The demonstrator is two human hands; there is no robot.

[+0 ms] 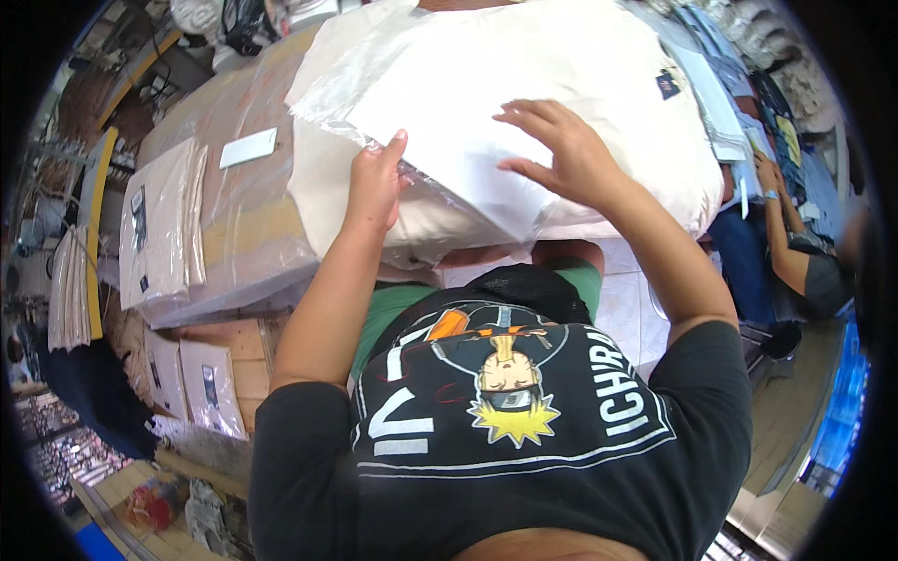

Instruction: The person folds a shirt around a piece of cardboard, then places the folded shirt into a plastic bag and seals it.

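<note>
A clear plastic bag (329, 105) and a white sheet (440, 98) lie slanted across a pile of cream fabric (645, 168) in front of me. My left hand (378, 179) pinches the near-left edge of the bag and sheet, thumb pointing up. Over the sheet's right part is my right hand (566, 154), its fingers and thumb spread apart with nothing between them. Whether its fingertips touch the sheet, I cannot tell. A small dark label (667, 84) shows on the cream fabric to the right.
Bagged cream garments (157, 234) lie left on a plastic-covered table (267, 206), near a flat white rectangular object (249, 149). More bagged garments (210, 383) lie lower left. At right, a co-worker's arms (784, 224) are beside stacked blue clothes (711, 93).
</note>
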